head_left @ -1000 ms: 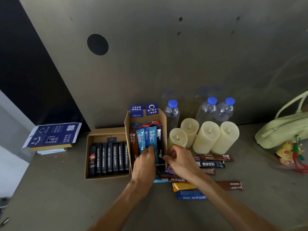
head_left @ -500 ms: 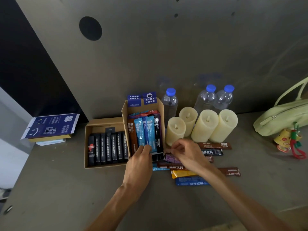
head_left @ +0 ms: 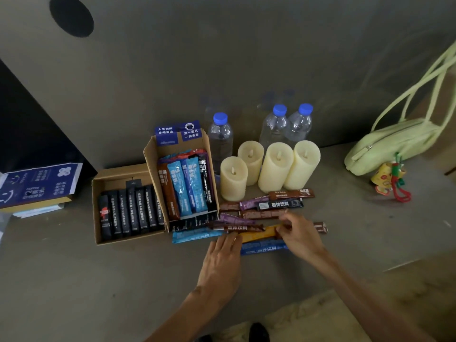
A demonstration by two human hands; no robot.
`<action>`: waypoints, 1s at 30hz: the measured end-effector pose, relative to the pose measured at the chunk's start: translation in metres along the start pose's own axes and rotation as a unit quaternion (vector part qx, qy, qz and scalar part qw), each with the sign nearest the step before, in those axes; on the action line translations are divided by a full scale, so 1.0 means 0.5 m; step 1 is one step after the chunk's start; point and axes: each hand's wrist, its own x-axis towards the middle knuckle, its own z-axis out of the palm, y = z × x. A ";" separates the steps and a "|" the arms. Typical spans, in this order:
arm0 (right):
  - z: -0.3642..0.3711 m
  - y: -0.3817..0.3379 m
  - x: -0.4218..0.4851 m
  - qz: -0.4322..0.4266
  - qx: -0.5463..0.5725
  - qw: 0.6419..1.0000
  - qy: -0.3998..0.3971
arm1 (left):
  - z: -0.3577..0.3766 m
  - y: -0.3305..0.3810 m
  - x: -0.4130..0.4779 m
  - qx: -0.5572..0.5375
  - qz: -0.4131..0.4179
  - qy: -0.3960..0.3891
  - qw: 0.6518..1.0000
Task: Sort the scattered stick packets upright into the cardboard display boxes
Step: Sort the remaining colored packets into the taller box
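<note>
Dim grey table (head_left: 74, 280); holed panel (head_left: 222, 58)

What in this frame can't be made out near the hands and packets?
Head view: the right hand covers one end of the yellow packet, so its grip is unclear.
Head view: the left hand hides its other end.
Head view: print on the black packets is too blurred to read.

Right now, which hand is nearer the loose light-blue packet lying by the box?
Left. The left hand sits just right of the light-blue packet; the right hand is farther right, pinching the yellow packet.
</note>
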 end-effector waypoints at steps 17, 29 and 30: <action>-0.041 0.002 0.000 0.009 0.133 0.989 -0.067 | -0.048 0.016 0.024 -0.173 -0.135 0.021 0.975; -0.118 -0.080 -0.019 0.017 0.455 0.885 -0.098 | -0.113 0.048 0.019 -0.291 -0.118 0.134 0.940; -0.122 -0.082 -0.017 0.004 0.445 0.890 -0.098 | -0.120 0.049 0.020 -0.337 -0.152 0.118 0.922</action>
